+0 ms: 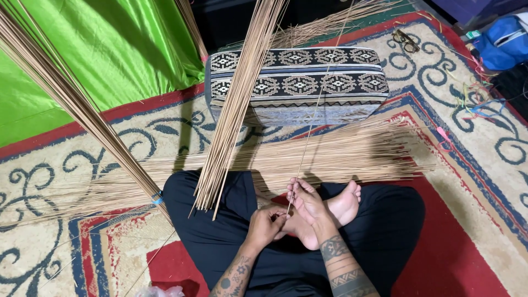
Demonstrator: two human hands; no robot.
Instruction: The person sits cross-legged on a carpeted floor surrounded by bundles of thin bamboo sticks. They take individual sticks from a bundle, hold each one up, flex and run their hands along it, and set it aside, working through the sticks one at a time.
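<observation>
I sit cross-legged in black trousers on a patterned carpet (473,181). My right hand (309,204) pinches a single thin stick (313,115) that rises up and away from my lap. My left hand (265,224) is closed around the stick's lower end, touching my right hand. A bundle of thin tan sticks (239,104) leans against my left knee. A second tied bundle (71,104) slants in from the upper left.
Loose sticks (341,157) lie spread across the carpet in front of my legs. A patterned cushion (300,82) sits beyond them. Green cloth (99,49) covers the upper left. Glasses (406,40), coloured strips (476,96) and a blue bag (503,41) lie at the upper right.
</observation>
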